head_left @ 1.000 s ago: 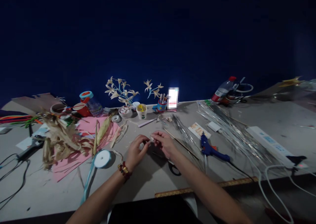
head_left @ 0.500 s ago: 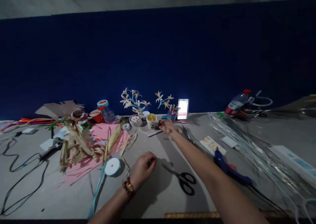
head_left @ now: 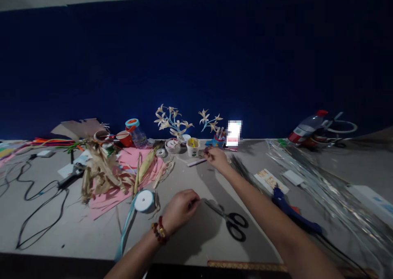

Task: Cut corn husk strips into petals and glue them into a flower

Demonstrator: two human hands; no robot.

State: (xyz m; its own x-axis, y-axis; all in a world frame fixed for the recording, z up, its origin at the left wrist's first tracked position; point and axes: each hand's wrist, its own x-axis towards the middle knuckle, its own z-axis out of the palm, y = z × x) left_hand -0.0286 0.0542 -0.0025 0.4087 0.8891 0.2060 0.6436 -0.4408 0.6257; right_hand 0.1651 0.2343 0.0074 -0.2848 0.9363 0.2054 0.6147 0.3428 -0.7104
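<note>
While the left hand (head_left: 180,209) lay curled beside the scissors (head_left: 227,218), the right hand (head_left: 217,158) had bent fingers near the pale stick (head_left: 196,162). Whether either gripped anything, I couldn't tell.

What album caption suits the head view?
Right hand outstretched near a white cup, left hand curled beside scissors, on a cluttered table.

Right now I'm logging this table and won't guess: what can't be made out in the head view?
All in the head view:
Whether the bare left hand holds anything: its curled fingers hide it.
What, if anything, the bare right hand holds: too small, dim.
Content of the glowing white rectangular screen: pixelated.
Right end of the long, narrow white box: cut off by the edge.
</note>
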